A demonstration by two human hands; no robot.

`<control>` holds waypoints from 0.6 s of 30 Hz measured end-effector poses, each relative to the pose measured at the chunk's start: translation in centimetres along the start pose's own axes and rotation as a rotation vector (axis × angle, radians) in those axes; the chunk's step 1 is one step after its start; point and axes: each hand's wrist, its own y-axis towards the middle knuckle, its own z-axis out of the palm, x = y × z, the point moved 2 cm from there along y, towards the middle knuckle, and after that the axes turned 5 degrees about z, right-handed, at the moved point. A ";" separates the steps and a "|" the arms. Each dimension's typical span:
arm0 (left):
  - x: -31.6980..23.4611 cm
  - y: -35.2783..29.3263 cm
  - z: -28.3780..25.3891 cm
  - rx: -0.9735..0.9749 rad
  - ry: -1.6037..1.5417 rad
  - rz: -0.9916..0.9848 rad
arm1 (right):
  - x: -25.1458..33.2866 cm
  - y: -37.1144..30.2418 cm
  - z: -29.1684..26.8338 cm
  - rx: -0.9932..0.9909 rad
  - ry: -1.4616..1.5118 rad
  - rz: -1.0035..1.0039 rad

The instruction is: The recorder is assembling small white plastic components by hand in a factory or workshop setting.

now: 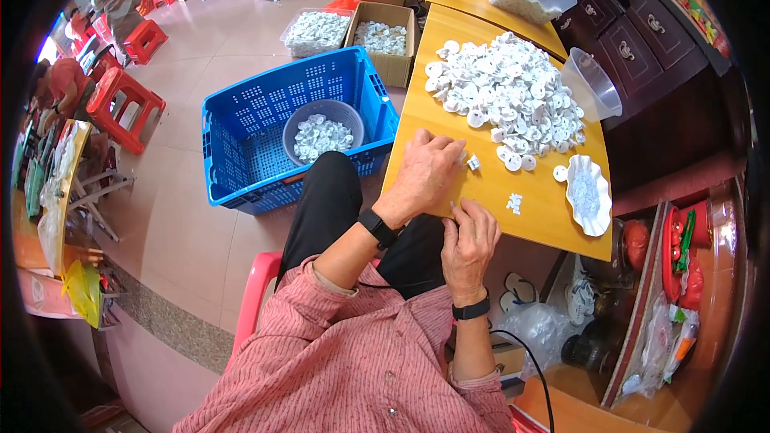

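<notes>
Progress early, by look: big pile of white plastic parts point(507, 96) unworked on counter point(489, 192); grey bowl point(322, 131) in blue crate point(281, 124) part-filled. Left hand point(425, 172) closed over small part at counter edge; right hand point(469, 240) curled, contents unclear.

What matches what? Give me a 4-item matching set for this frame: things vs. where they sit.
Things:
1. grey bowl
2. heap of white parts
3. scalloped white dish
4. left hand

Places:
A. near right edge of the yellow table
B. inside the blue crate
C. flat on the table's near edge
D. middle of the table

Pairs: 1-B, 2-D, 3-A, 4-C
</notes>
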 end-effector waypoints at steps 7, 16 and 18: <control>-0.2 -0.4 -0.4 0.083 -0.009 0.022 | -0.1 -0.1 -0.1 -0.064 0.051 -0.032; -0.4 -1.2 -2.3 -0.014 -0.298 -0.135 | -0.1 -0.1 0.1 -0.080 0.052 0.003; 0.0 -1.4 -2.7 0.047 -0.664 -0.323 | 0.0 -0.2 0.1 -0.085 0.065 0.008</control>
